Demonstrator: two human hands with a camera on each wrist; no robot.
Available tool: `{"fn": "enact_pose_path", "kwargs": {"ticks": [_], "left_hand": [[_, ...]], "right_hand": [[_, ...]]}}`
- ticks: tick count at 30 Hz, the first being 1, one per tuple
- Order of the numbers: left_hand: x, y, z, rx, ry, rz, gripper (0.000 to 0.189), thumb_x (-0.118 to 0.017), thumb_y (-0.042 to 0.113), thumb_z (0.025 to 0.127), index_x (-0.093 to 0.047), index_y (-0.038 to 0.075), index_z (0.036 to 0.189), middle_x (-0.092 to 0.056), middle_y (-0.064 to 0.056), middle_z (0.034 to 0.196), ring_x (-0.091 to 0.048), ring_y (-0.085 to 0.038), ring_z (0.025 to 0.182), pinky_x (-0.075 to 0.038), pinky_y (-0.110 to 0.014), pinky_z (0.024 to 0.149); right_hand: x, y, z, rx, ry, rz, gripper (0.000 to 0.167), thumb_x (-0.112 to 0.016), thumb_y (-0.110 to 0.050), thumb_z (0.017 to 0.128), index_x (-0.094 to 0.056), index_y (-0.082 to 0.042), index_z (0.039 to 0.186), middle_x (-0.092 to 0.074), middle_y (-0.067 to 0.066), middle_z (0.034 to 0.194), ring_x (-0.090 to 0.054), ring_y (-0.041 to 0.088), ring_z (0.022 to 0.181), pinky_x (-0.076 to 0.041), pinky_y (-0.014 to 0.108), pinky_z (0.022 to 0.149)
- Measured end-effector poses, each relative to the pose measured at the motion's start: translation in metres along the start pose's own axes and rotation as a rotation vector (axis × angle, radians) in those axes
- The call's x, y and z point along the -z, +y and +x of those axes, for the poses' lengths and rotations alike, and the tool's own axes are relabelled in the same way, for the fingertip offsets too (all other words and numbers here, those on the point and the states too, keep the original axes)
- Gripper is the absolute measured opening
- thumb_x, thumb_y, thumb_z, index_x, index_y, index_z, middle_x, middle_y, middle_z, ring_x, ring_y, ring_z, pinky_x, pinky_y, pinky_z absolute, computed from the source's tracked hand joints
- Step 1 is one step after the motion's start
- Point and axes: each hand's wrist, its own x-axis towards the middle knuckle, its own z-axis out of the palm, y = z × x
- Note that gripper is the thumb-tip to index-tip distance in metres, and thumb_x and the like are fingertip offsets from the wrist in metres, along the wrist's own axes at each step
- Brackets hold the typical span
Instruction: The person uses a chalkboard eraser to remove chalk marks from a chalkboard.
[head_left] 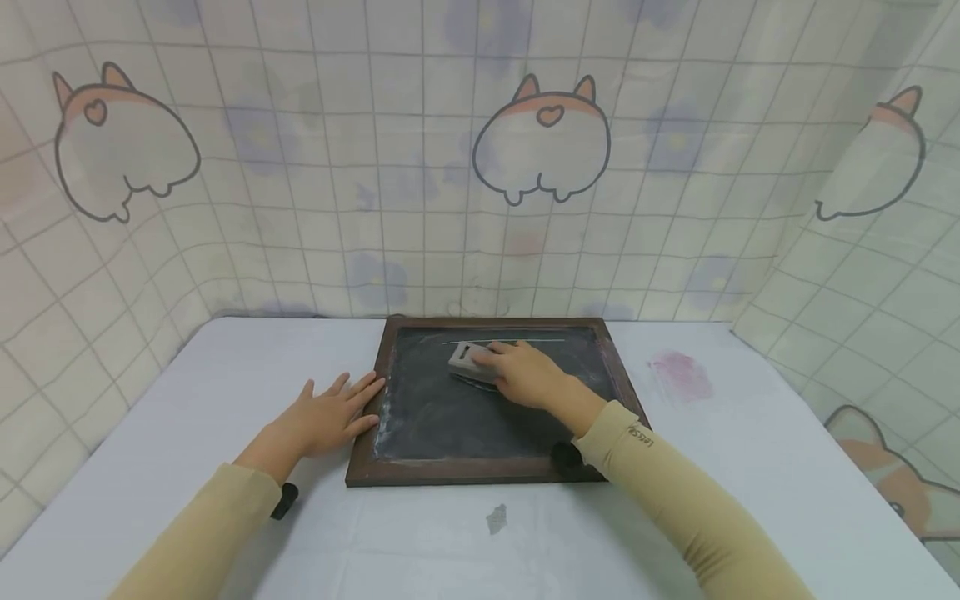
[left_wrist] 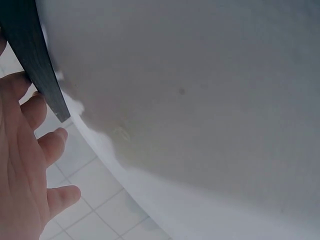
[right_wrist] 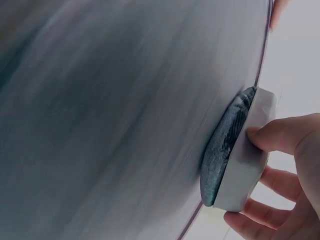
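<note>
Wiping seems in hand, the eraser (head_left: 467, 364) being pinched by the right hand (head_left: 531, 377) toward the far edge of the blackboard (head_left: 465, 429), whose left edge is touched by the outspread left hand (head_left: 328, 418), so a stroke along the chalk line (head_left: 543, 340) beyond is probably called for.

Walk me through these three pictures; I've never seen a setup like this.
There is no machine: a person works with two bare hands. The wide picture comes from a camera worn on the head; the other two come from cameras worn on each wrist. A dark board lies on a white table. The right hand holds a grey eraser over it, dark underside facing the board. The left hand's fingers touch the board's left frame.
</note>
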Motion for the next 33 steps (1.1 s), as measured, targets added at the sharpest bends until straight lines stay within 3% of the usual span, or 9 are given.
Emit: {"fn": "enact_pose_path", "kwargs": {"ticks": [2,4,6,8,12,15,22,25,33], "left_hand": [[-0.001,-0.001,0.001,-0.003,0.005,0.005,0.066,-0.043,0.047,0.11,-0.028,0.013,0.164,-0.024,-0.013,0.168,-0.028,-0.046,0.149,-0.017,-0.079,0.11],[-0.001,-0.002,0.003,-0.008,0.008,0.012,0.066,-0.042,0.047,0.11,-0.027,0.013,0.164,-0.024,-0.012,0.168,-0.028,-0.045,0.149,-0.017,-0.079,0.11],[-0.001,-0.002,0.004,-0.013,0.008,0.014,0.066,-0.042,0.047,0.11,-0.028,0.012,0.164,-0.025,-0.012,0.168,-0.029,-0.045,0.149,-0.017,-0.079,0.11],[0.001,-0.002,0.004,-0.013,0.006,0.019,0.066,-0.042,0.048,0.11,-0.028,0.012,0.164,-0.025,-0.012,0.168,-0.029,-0.045,0.149,-0.017,-0.079,0.11],[0.004,-0.001,0.003,-0.005,0.001,0.022,0.066,-0.043,0.048,0.109,-0.029,0.012,0.163,-0.027,-0.014,0.167,-0.03,-0.046,0.148,-0.018,-0.079,0.11],[0.005,-0.001,0.001,-0.004,-0.001,0.016,0.066,-0.043,0.048,0.109,-0.03,0.011,0.163,-0.027,-0.014,0.167,-0.03,-0.046,0.148,-0.018,-0.079,0.109],[0.005,-0.002,0.001,-0.001,-0.012,-0.007,0.067,-0.043,0.049,0.109,-0.029,0.011,0.163,-0.025,-0.014,0.168,-0.029,-0.047,0.148,-0.018,-0.079,0.109],[0.003,-0.001,0.001,-0.001,-0.014,-0.017,0.067,-0.043,0.049,0.109,-0.029,0.011,0.163,-0.024,-0.014,0.168,-0.029,-0.048,0.148,-0.017,-0.08,0.109],[-0.002,-0.003,0.002,-0.001,-0.015,-0.027,0.068,-0.041,0.049,0.11,-0.026,0.011,0.164,-0.022,-0.013,0.168,-0.027,-0.048,0.149,-0.016,-0.08,0.11]], "right_hand": [[0.003,0.015,-0.011,-0.047,0.005,0.006,0.052,-0.067,-0.002,0.097,-0.056,-0.005,0.147,-0.054,0.029,0.144,-0.068,0.034,0.088,-0.055,0.046,0.084],[0.008,0.031,-0.024,-0.093,0.006,0.023,0.052,-0.067,-0.001,0.097,-0.056,-0.004,0.147,-0.054,0.03,0.144,-0.055,0.021,0.06,-0.049,0.033,0.063],[0.013,0.046,-0.036,-0.123,0.013,0.039,0.052,-0.067,0.002,0.095,-0.057,-0.002,0.146,-0.054,0.031,0.142,-0.034,0.012,0.048,-0.037,0.027,0.052],[0.017,0.061,-0.047,-0.153,0.015,0.048,0.052,-0.066,0.004,0.094,-0.057,-0.001,0.145,-0.055,0.033,0.141,-0.027,0.01,0.046,-0.033,0.025,0.05],[0.022,0.08,-0.06,-0.228,0.001,0.036,0.052,-0.066,0.003,0.093,-0.058,-0.001,0.144,-0.055,0.032,0.141,-0.063,0.027,0.069,-0.048,0.038,0.066],[0.022,0.085,-0.063,-0.274,-0.013,0.037,0.053,-0.065,0.001,0.094,-0.057,-0.002,0.146,-0.054,0.031,0.142,-0.067,0.039,0.097,-0.05,0.045,0.076],[0.015,0.072,-0.054,-0.253,0.012,-0.02,0.049,-0.066,-0.003,0.096,-0.06,-0.004,0.144,-0.058,0.03,0.139,-0.063,0.035,0.075,-0.052,0.047,0.07],[0.012,0.057,-0.046,-0.223,0.002,-0.036,0.049,-0.067,-0.005,0.097,-0.059,-0.006,0.145,-0.057,0.029,0.141,-0.066,0.04,0.083,-0.053,0.048,0.069],[0.001,0.0,-0.029,0.011,0.036,-0.088,0.051,-0.072,-0.009,0.097,-0.057,-0.007,0.146,-0.06,0.026,0.137,-0.066,0.041,0.092,-0.057,0.048,0.074]]}}
